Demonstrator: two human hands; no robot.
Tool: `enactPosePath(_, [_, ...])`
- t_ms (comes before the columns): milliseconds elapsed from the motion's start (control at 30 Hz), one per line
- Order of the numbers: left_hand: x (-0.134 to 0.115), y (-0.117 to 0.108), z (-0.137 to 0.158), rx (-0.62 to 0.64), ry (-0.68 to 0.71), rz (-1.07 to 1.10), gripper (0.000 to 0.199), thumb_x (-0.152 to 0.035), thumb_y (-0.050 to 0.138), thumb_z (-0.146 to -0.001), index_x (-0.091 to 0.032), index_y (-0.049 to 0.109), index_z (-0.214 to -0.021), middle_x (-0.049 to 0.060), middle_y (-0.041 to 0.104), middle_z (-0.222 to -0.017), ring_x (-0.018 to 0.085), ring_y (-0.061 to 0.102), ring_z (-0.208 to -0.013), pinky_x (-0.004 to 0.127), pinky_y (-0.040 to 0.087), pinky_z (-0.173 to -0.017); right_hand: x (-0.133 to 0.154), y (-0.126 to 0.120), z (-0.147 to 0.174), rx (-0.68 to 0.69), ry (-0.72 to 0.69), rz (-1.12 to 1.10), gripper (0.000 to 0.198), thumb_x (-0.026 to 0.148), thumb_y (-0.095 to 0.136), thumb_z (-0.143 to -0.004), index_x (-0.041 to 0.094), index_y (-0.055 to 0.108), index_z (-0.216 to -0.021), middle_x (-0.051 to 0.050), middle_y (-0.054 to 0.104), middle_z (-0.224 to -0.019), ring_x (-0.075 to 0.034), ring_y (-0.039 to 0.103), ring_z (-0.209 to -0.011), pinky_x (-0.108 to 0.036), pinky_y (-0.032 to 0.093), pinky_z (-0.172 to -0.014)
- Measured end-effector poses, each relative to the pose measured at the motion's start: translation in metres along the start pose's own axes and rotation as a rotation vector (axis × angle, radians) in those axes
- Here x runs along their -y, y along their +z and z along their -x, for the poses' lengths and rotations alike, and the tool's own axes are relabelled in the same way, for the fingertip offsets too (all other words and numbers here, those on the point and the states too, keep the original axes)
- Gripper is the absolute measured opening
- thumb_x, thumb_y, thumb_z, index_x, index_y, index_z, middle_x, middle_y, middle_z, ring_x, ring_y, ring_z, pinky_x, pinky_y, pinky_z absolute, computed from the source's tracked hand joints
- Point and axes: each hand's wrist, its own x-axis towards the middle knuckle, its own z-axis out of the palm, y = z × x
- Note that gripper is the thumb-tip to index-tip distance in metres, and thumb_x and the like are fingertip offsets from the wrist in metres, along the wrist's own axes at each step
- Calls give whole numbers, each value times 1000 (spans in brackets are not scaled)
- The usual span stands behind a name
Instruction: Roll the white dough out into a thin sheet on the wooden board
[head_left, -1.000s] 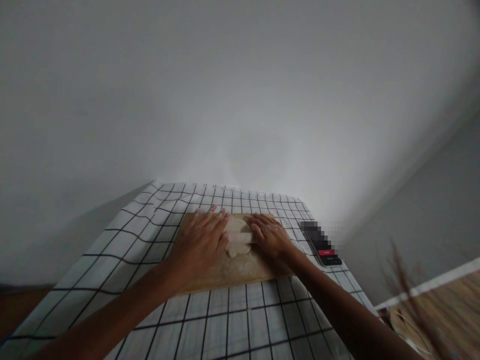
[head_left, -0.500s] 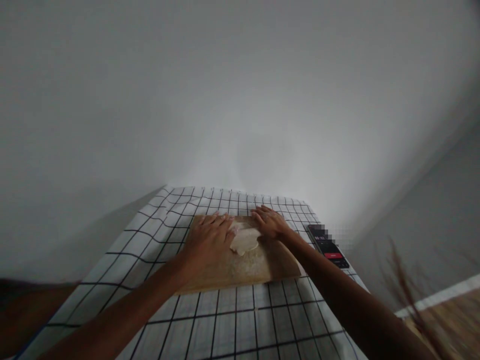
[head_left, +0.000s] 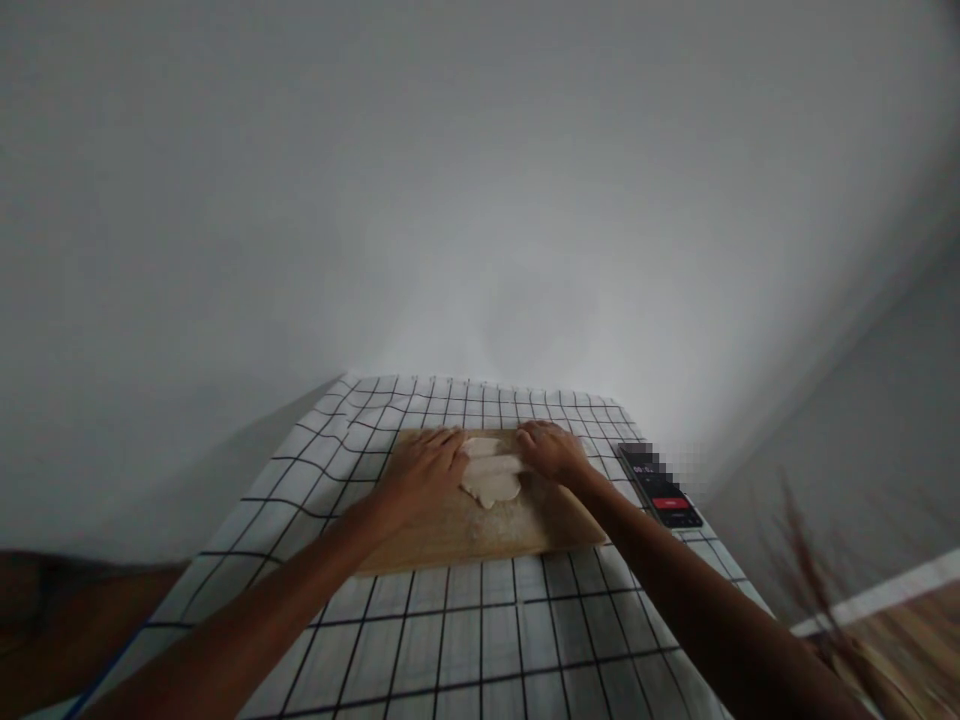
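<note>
The fingers of the left hand [head_left: 426, 464] stretch forward, nearly straight, over the left end of a pale rolling pin [head_left: 496, 465]; the palm looks laid on top rather than wrapped around it, though the hand hides that end. The fingers of the right hand [head_left: 553, 450] bend down over the other end, and I cannot tell whether they close around it. Between the hands the pin lies across a flattened piece of dough [head_left: 491, 488], whose uneven near edge shows on this side and a smaller part beyond. Half a second ago the dough's middle lay uncovered and the right hand reached past the board's far edge; now both hands sit nearer and the pin is back over the dough, which I take to be the return part of a rolling stroke. The dough rests on a floury wooden board [head_left: 514, 541], the board on a white checked cloth [head_left: 460, 622]. Farther right, apart from the board, lies a phone [head_left: 670, 503], partly pixelated.
</note>
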Motion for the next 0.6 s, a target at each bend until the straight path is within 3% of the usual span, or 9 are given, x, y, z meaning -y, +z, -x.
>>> enactPosePath(100, [-13,-7,14,-9,26,-34,44,-26,32,-100,-12,54,-136,15,57,-143,27,51,-135,50,36,-116,15,-6,34,-57,-24,30,35,30,33,-103,21,66,-110,-11,67,-123,-26,56,-119,-39,45,-95])
enactPosePath(333, [-36,-22,53,-18,35,0,53,-33,33,-102,-12,36,-151,14,43,-155,25,41,-143,47,35,-118,38,-2,84,-227,66,-143,43,41,30,-106,25,59,-132,-7,57,-142,-23,49,-133,-41,36,-111])
enactPosePath(433, [-32,-19,48,13,0,14,53,-36,31,-103,-12,39,-150,14,45,-153,24,42,-142,47,34,-119,37,-4,79,-239,69,-135,45,43,28,-106,23,60,-132,-7,56,-143,-24,48,-134,-42,33,-113])
enactPosePath(600, [-13,-8,9,69,-97,17,52,-36,30,-102,-16,44,-147,15,47,-152,30,38,-145,53,29,-118,27,-16,39,-158,93,-129,47,40,23,-107,23,65,-115,-9,68,-124,-22,59,-117,-35,40,-103])
